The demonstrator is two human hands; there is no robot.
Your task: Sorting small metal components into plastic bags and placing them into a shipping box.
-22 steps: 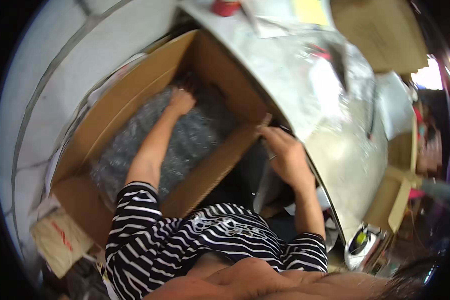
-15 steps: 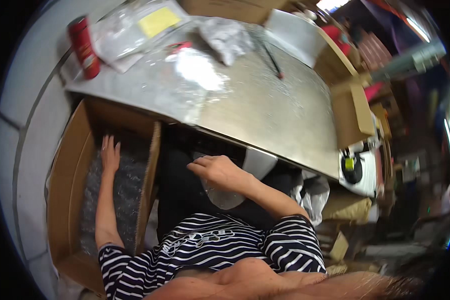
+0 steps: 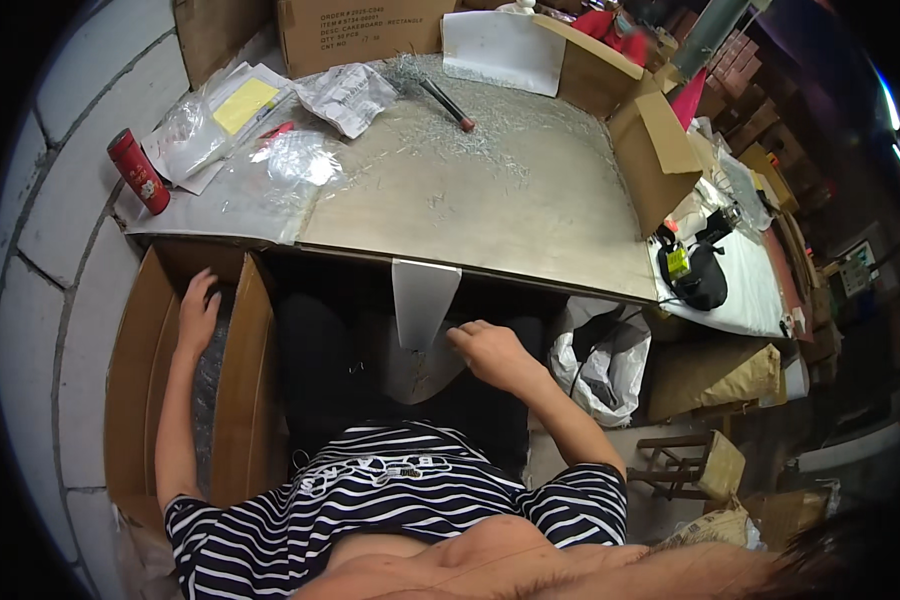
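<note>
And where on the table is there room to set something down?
Mostly bare: the table, front right, between its near edge and the cardboard. Crowded: the left, with red can, plastic and yellow paper; the back, where shreds surround a black stick.

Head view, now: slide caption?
Left hand in a long brown cardboard box; right hand near a white tapered flap.

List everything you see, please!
table: one, grey, ahead
canister: one, red, table's left end
note: one, yellow, table's left
rod: one, mostly black, table
printed carton: one, brown, table's back
open box: one, brown, person's left
plastic: uncounted, grey, open box
pale sheet: one, whitish, table's front
sack: one, white, below table
stool: one, tan, floor, right
shirt: one, dark striped, worn
left hand: one, bare, at open box
right hand: one, bare, beside pale sheet
</note>
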